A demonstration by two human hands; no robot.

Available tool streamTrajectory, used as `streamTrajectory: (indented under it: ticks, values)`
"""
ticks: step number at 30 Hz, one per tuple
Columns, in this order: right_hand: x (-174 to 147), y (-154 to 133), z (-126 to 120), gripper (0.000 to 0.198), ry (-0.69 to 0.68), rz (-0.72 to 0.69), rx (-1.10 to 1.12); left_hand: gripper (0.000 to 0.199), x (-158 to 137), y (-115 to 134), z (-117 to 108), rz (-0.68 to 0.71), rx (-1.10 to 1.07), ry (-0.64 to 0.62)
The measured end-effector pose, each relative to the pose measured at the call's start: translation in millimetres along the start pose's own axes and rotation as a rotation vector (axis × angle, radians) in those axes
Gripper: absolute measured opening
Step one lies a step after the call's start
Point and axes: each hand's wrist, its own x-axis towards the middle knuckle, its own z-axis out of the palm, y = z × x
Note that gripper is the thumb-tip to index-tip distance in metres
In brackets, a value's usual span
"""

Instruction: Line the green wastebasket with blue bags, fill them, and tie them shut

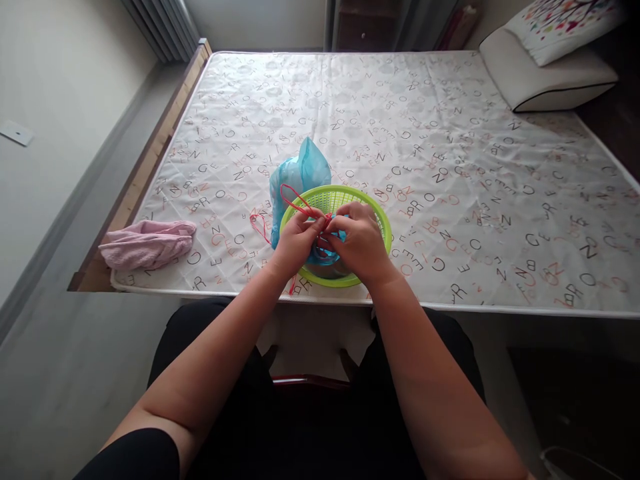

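Note:
My left hand (301, 237) and my right hand (363, 240) meet over a lime-green plastic basket (385, 227). Both are closed in a pinch on a thin red string (295, 195), which loops up behind my left fingers. Blue plastic (324, 257) lies just under my fingertips in the basket; its shape is partly hidden by my hands. Behind the basket, to the left, stands a translucent blue plastic bag (300, 175) with pale contents that I cannot make out. More red string trails on the mattress left of the basket.
The basket rests near the front edge of a mattress (450, 167) printed with letters. A pink cloth (149, 245) lies at its left corner, by the wooden bed frame (145, 167). At the far right are a cream cushion (550, 77) and a patterned pillow (565, 27).

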Motion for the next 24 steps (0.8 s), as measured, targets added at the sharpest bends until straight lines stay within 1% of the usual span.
streamTrajectory:
  ticks: [2, 4, 6, 8, 10, 12, 17, 18, 20, 22, 24]
  values:
    - [-1, 2, 2, 0.014, 0.033, 0.01, -0.016, 0.05, 0, -1, -2, -0.009, 0.016, -0.066]
    - [-1, 4, 3, 0.012, 0.029, 0.025, 0.041, 0.054, 1, -3, -4, -0.009, 0.047, -0.119]
    - [-2, 7, 3, 0.027, -0.005, 0.059, 0.119, 0.056, 1, -4, -6, -0.012, 0.093, -0.156]
    - [-2, 9, 3, 0.044, -0.075, 0.118, 0.172, 0.054, 1, -5, -8, -0.002, 0.164, -0.191]
    - [-2, 10, 2, 0.051, -0.157, 0.193, 0.182, 0.05, 1, -7, -9, 0.029, 0.235, -0.216]
    - [-1, 7, -1, 0.045, -0.227, 0.258, 0.174, 0.045, -1, -9, -9, 0.067, 0.276, -0.225]
    - [2, -5, -13, 0.018, -0.379, 0.372, 0.214, 0.028, -4, -16, -12, 0.092, 0.403, -0.224]
    - [3, -6, -14, 0.017, -0.409, 0.397, 0.241, 0.025, -5, -17, -13, 0.098, 0.438, -0.228]
    - [3, -6, -15, 0.024, -0.468, 0.439, 0.324, 0.023, -6, -17, -14, 0.128, 0.502, -0.25]
    - [3, -3, -12, 0.033, -0.509, 0.455, 0.44, 0.028, -8, -15, -12, 0.169, 0.55, -0.269]
    - [1, 2, -6, 0.033, -0.512, 0.485, 0.559, 0.03, -8, -11, -9, 0.212, 0.584, -0.269]
